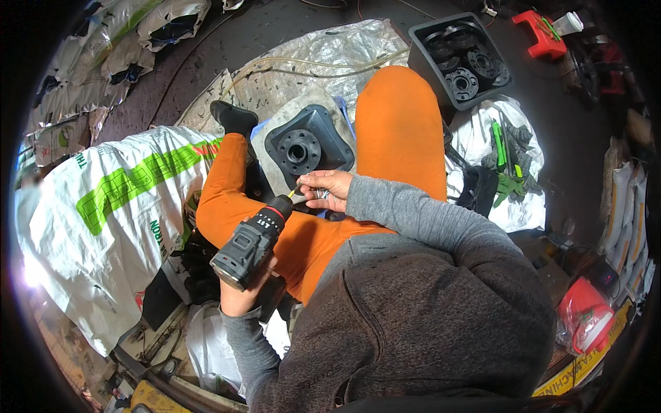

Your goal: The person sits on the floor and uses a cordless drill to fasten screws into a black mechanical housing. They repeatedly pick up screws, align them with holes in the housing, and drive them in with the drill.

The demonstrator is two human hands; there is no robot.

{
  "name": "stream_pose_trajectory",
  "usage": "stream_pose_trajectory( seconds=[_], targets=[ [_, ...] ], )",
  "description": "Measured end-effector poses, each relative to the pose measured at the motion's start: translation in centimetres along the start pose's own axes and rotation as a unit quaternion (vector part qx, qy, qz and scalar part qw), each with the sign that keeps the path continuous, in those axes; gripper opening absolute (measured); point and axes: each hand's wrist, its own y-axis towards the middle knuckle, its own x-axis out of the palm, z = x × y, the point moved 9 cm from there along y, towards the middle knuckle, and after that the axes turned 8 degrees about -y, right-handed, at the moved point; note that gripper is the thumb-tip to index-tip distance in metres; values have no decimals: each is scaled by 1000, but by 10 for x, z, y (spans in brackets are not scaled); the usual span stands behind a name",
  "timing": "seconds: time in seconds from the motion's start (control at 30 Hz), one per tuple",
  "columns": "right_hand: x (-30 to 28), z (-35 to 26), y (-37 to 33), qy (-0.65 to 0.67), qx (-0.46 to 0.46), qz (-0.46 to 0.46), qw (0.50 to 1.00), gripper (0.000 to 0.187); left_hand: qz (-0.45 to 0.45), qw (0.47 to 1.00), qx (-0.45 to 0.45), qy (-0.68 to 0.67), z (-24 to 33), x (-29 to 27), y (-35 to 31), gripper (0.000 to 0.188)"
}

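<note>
My left hand is wrapped round the grip of a black and grey cordless drill with a red ring near its chuck. A thin yellowish bit points up and right from the chuck. At the tip of the bit are the pinched fingers of my right hand. Small shiny metal pieces, which look like screws, show between its fingers. Just beyond the hands, a black square housing with a round, holed flange in it rests on a pale sheet between my legs.
A grey bin of black round flanged parts stands far right. Green-and-grey gloves lie on a white sack by my right knee. A large white and green sack fills the left. A red stand sits far right.
</note>
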Motion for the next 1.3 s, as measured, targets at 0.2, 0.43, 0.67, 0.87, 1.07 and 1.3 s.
stream_pose_trajectory(
  seconds=[0.2,0.43,0.67,0.87,1.07,1.3],
  targets=[
    [-3,-3,-5,-3,27,-14,1000,17,9,981,133,142,47,18,-3,51],
    [8,-16,-3,15,-14,-65,998,20,0,938,242,247,65,18,6,33],
    [-46,-21,-8,-76,-51,180,979,29,34,976,153,148,36,13,24,33],
    [-84,-41,-6,-101,-148,318,931,27,63,991,103,60,43,-25,57,29],
    [-96,-55,21,-212,-224,376,874,38,43,991,59,115,46,-23,86,31],
    [-88,-62,36,-293,-221,369,854,33,1,992,-85,91,20,-25,99,34]
  ],
)
